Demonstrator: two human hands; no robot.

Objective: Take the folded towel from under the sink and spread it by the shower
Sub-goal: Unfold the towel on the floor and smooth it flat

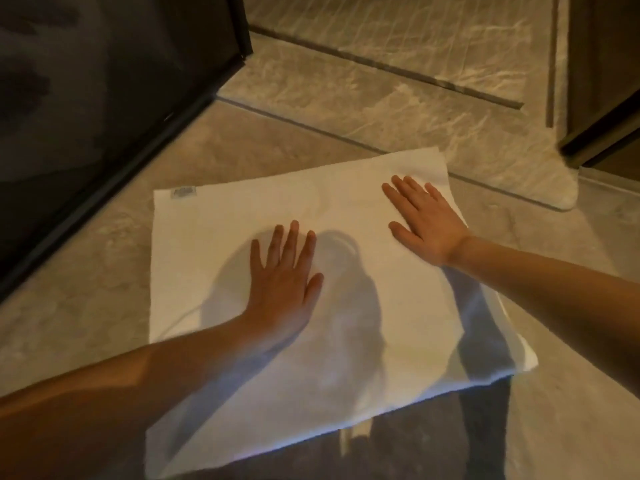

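Observation:
A white towel [346,209] lies spread flat on the tiled floor, a small label at its far left corner. My left hand [284,275] rests palm down on the towel's middle, fingers apart. My right hand [424,220] presses flat on the towel near its far right corner, fingers spread. Neither hand grips the cloth. My shadow falls across the near part of the towel.
A dark glass shower panel with a black frame [114,181] runs along the left. The shower threshold and marble shower floor [398,109] lie just beyond the towel. A dark cabinet or door edge [602,133] stands at the far right. Beige floor tiles [86,289] surround the towel.

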